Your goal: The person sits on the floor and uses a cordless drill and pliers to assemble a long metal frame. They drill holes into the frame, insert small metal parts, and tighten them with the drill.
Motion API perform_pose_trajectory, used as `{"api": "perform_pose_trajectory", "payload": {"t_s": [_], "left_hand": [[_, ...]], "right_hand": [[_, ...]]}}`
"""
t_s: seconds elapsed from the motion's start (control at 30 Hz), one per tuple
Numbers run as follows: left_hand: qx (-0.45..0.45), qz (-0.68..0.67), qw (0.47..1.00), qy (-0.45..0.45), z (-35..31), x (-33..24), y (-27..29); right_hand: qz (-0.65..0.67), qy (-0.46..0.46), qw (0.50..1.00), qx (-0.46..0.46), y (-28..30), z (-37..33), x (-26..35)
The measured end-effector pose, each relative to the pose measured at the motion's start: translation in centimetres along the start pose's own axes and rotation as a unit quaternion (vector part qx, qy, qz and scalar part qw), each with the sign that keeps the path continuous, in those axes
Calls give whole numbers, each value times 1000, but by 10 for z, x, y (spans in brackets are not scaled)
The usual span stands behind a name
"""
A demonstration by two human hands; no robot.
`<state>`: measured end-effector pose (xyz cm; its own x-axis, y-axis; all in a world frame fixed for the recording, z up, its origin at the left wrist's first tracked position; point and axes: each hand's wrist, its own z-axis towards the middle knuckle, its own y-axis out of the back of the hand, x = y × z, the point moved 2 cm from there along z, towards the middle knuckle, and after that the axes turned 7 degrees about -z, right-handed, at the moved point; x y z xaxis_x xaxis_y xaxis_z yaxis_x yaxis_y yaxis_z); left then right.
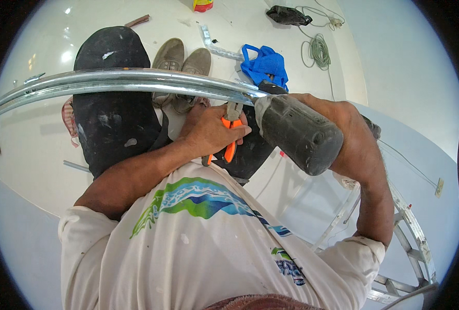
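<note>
A long, shiny metal channel (131,81) lies across my black-trousered thigh and reaches out to the left. Just below its right end, my left hand (216,126) is closed around pliers (230,138) with orange handles, their jaws pointing up toward the channel. On the right, my right hand (338,121) grips a dark, scuffed power drill (299,133). The drill's nose meets the right end of the channel. Its bulky body hides most of my right fingers, and the bit tip is too small to make out.
Brown shoes (182,64) stand beyond the channel, near a blue cloth bag (264,66) and an angled metal strip (222,50). Farther right lie a black bag (289,15) and coiled cable (320,52). An aluminium ladder (418,238) is at the lower right.
</note>
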<state>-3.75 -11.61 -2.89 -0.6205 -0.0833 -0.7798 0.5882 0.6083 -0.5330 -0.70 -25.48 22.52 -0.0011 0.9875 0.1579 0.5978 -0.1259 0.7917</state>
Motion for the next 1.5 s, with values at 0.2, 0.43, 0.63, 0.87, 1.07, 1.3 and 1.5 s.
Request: {"api": "perform_pose_trajectory", "payload": {"t_s": [0.2,0.43,0.63,0.87,1.07,1.3,1.5], "left_hand": [[-10,4,1000,1,5,-1,-1],[-16,13,1000,-16,6,4,1],[-1,4,1000,-21,6,3,1],[-1,15,1000,-23,5,4,2],[-4,52,999,-13,5,6,5],[1,9,1000,-12,4,3,2],[2,-13,1000,-6,3,1,1]], "right_hand": [[-42,15,999,12,6,9,-2],[-72,55,996,-10,7,12,-3],[-41,31,998,34,13,18,-8],[-138,112,984,-7,15,18,-5],[-108,73,991,31,16,20,-6],[-203,127,971,8,19,21,-1],[-140,115,983,23,19,25,-8]]}}
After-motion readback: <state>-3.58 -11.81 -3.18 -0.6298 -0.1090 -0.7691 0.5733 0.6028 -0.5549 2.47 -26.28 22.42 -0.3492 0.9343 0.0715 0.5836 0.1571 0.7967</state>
